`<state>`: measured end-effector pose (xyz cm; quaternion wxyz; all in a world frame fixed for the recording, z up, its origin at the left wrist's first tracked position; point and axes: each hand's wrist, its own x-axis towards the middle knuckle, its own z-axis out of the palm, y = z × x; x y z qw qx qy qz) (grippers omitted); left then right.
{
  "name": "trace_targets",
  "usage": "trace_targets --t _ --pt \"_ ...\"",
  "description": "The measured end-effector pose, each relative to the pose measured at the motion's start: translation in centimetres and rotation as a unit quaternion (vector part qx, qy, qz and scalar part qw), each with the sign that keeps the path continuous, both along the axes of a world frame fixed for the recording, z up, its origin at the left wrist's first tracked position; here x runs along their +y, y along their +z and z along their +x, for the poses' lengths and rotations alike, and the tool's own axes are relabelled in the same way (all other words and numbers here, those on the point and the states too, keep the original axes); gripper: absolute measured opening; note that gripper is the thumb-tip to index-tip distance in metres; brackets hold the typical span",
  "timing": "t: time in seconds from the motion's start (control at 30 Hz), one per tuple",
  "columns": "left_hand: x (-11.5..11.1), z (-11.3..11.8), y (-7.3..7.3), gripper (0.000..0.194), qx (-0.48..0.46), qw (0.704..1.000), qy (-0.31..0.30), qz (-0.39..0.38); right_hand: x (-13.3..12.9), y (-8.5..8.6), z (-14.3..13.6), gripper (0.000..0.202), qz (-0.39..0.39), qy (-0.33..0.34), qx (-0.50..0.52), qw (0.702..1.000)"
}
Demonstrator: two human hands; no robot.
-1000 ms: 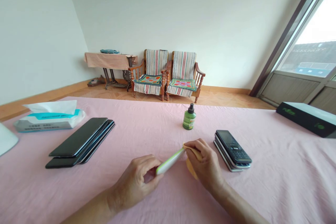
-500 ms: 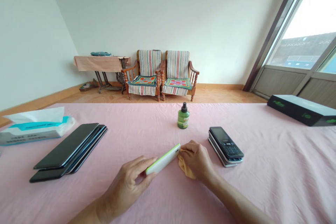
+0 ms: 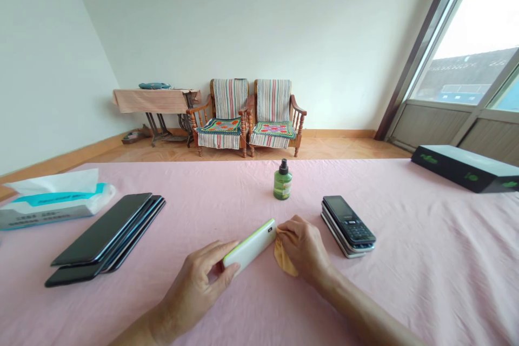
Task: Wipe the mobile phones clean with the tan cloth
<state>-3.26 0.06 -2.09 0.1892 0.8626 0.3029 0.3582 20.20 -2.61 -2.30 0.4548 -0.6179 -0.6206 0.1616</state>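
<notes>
Single view, head-worn; lens sits above the near side of the cloth-covered tabletop [image 3: 203, 211], facing forward and tilted down. Left fingers [image 3: 217, 252] and right fingers [image 3: 290, 225] fall close to the lens, in the lower middle of the frame. Coverage is wide: past the tabletop's far edge to two chairs [image 3: 272, 100], well off, and the back wall [image 3: 243, 16], with a slanting window [image 3: 458, 73] at far right.

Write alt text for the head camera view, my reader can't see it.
Left hand holding a white, green-edged phone over a pink tablecloth, right hand holding a yellow cloth by the phone's far end. Stacked dark phones and a tissue pack lie left, a green bottle stands beyond the hands, and a keypad phone tops another stack at right.
</notes>
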Motion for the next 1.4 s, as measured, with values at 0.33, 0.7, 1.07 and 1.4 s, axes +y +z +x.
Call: trace_targets --t 0.33,0.7,1.07,1.4 --pt "-1.2 0.7 -0.2 0.033 -0.009 0.993 0.028 -0.115 -0.4 -0.7 -1.5 0.020 0.087 0.042 0.010 0.995" --pt "-1.2 0.8 0.0 0.033 -0.008 0.993 0.022 -0.117 -0.5 -0.9 -1.9 0.018 0.121 0.059 0.033 0.990" --pt "-1.1 0.6 -0.2 0.036 0.001 0.995 0.020 -0.097 -0.3 -1.4 -1.7 0.019 0.099 0.025 0.041 0.994" --pt "-1.4 0.8 0.1 0.031 0.004 0.997 0.011 -0.081 0.3 -1.0 -0.9 0.016 0.098 -0.010 0.040 0.994"
